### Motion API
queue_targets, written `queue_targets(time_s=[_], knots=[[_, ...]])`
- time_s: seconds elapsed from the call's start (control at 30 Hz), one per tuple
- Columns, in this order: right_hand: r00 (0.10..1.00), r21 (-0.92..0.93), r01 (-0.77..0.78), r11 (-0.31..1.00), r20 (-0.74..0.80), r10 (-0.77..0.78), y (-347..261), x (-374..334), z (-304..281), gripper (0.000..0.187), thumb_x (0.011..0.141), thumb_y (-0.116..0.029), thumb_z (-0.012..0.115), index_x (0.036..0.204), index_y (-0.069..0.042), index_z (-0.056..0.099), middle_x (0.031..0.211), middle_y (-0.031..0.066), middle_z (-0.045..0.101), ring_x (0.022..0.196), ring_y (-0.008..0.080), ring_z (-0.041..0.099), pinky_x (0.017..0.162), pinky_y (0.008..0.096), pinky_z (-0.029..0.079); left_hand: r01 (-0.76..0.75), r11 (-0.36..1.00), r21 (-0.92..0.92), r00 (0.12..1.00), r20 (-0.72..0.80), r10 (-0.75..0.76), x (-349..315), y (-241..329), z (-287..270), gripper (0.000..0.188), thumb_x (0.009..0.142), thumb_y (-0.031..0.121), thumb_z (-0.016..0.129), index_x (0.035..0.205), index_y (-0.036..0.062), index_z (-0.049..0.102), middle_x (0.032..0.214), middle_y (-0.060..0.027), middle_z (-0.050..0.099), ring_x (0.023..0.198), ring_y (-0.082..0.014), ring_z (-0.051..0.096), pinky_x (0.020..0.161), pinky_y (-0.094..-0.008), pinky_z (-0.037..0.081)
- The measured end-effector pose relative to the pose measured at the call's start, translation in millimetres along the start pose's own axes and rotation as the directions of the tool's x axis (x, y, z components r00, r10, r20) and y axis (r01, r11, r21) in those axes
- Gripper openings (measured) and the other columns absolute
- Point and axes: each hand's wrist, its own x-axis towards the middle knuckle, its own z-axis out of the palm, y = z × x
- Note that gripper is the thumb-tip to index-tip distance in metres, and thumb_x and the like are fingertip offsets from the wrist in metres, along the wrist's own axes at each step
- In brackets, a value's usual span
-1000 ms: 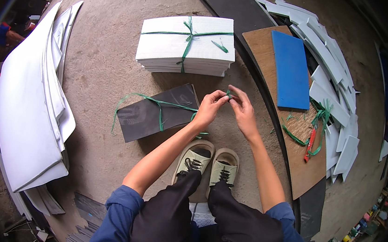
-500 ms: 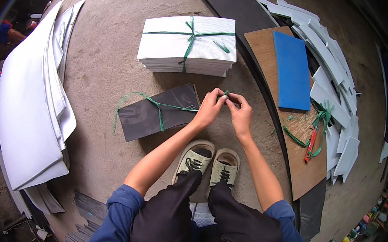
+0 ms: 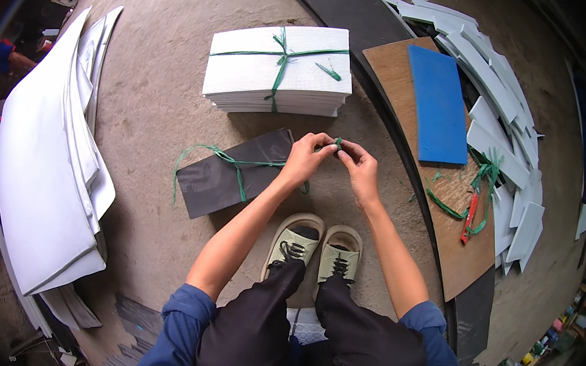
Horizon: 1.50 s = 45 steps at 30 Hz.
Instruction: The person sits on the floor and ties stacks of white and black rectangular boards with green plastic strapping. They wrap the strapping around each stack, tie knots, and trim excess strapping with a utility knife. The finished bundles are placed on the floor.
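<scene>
My left hand [image 3: 304, 157] and my right hand [image 3: 358, 169] meet fingertip to fingertip, each pinching a short piece of green plastic twine [image 3: 338, 144]. Green twine also runs from under my left hand across a dark grey stack of sheets [image 3: 212, 183] on the floor, with a loose tail hanging past its left end. Beyond my hands stands a stack of white corrugated sheets [image 3: 246, 80], tied crosswise with green twine. A loose green scrap [image 3: 328, 72] lies on top of it.
Large white sheets [image 3: 34, 158] are piled at left. At right, a brown board [image 3: 458, 259] carries a blue panel [image 3: 439, 105], a red-handled cutter [image 3: 470, 216] and a green twine bundle [image 3: 488, 170]. White offcuts [image 3: 520, 99] heap beyond it. My shoes [image 3: 341, 251] stand close below my hands.
Both hands have shifted slightly left, still pinching the twine. A loop of green twine now shows beside my left wrist. The view has moved a little; the stacks stay in place.
</scene>
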Motion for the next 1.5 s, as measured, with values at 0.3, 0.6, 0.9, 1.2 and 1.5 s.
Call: queue_targets(time_s=[0.3, 0.6, 0.9, 1.2, 1.5], knots=[[0.996, -0.126, -0.09, 0.988, 0.011, 0.092, -6.9, 1.3, -7.3, 0.013, 0.08, -0.006, 0.06, 0.091, -0.001, 0.063, 0.084, 0.0032, 0.062, 0.078, 0.0086, 0.055, 0.07, 0.0232, 0.044, 0.095, 0.987, -0.127, 0.995, 0.029, -0.092, -1.2, 11.4, -9.3, 0.02, 0.076, 0.018, 0.066, 0.088, 0.0019, 0.067, 0.073, -0.0081, 0.066, 0.065, -0.0105, 0.059, 0.059, -0.0256, 0.045], [0.644, -0.709, 0.626, 0.325, 0.235, -0.728, -36.8, -14.6, 2.1, 0.015, 0.069, -0.001, 0.063, 0.083, -0.006, 0.056, 0.099, 0.0041, 0.058, 0.103, 0.0208, 0.05, 0.083, 0.038, 0.039, 0.81, 0.451, -0.376, 0.573, 0.673, -0.467, 14.0, -1.5, -25.6, 0.02, 0.074, 0.028, 0.069, 0.082, 0.0111, 0.061, 0.072, -0.0011, 0.056, 0.069, -0.0089, 0.054, 0.062, -0.0224, 0.043], [0.744, -0.623, 0.619, 0.479, 0.268, -0.613, -35.9, -9.8, -2.2, 0.015, 0.07, -0.002, 0.062, 0.083, -0.005, 0.056, 0.084, 0.0054, 0.057, 0.087, 0.0213, 0.053, 0.074, 0.0328, 0.042, 0.483, 0.813, -0.326, 0.835, 0.452, -0.315, 12.7, 5.8, -28.9, 0.019, 0.072, 0.024, 0.071, 0.08, 0.0067, 0.067, 0.068, -0.0007, 0.062, 0.061, -0.0125, 0.058, 0.052, -0.0244, 0.045], [0.958, -0.596, 0.195, 0.779, -0.054, -0.281, -36.8, -16.9, 7.4, 0.011, 0.078, -0.008, 0.061, 0.087, -0.003, 0.061, 0.083, 0.0106, 0.059, 0.077, 0.0205, 0.061, 0.065, 0.0302, 0.046, -0.3, 0.646, 0.702, 0.807, -0.175, 0.564, -27.1, 37.4, 4.6, 0.01, 0.066, 0.014, 0.068, 0.075, 0.011, 0.064, 0.068, 0.0004, 0.053, 0.069, -0.0166, 0.052, 0.061, -0.0307, 0.039], [0.953, -0.569, 0.219, 0.793, -0.05, -0.299, -33.4, -14.6, 2.9, 0.007, 0.079, -0.006, 0.059, 0.084, -0.003, 0.064, 0.078, 0.0117, 0.062, 0.07, 0.0225, 0.059, 0.063, 0.0309, 0.046, -0.283, 0.874, 0.394, 0.917, -0.155, 0.367, -22.2, 21.3, 4.1, 0.014, 0.074, 0.016, 0.064, 0.087, 0.0103, 0.066, 0.069, -0.0047, 0.05, 0.07, -0.0185, 0.051, 0.065, -0.0302, 0.038]])
